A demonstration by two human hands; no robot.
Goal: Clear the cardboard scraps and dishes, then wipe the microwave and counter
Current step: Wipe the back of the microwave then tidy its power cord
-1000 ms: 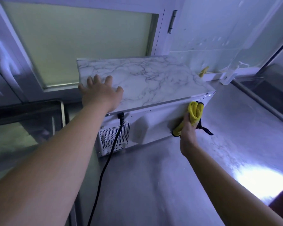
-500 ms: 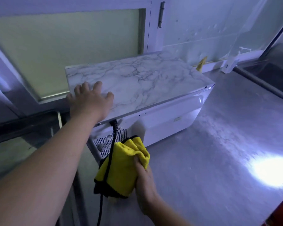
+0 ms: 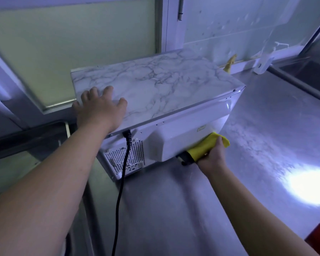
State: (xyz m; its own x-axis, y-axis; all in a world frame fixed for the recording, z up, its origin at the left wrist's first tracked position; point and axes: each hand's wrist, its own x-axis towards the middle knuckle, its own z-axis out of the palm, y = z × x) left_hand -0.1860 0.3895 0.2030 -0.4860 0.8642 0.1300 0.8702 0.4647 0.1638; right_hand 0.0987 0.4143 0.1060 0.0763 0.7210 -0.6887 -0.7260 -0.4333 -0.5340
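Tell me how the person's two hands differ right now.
The left hand lies flat, fingers spread, atop the marbled microwave; the right hand grips a yellow cloth. The left hand sits high; the right hand is low at its white back panel, near the counter. Both are bare and at the microwave.

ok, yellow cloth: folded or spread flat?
Folded. The yellow cloth is a thick wad gripped in the right hand, pressed against the rear of the microwave.

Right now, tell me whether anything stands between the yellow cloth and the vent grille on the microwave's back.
Yes: the black power cord hangs down across the vent grille. The yellow cloth, gripped by the right hand at the white panel's lower edge, would meet it there.
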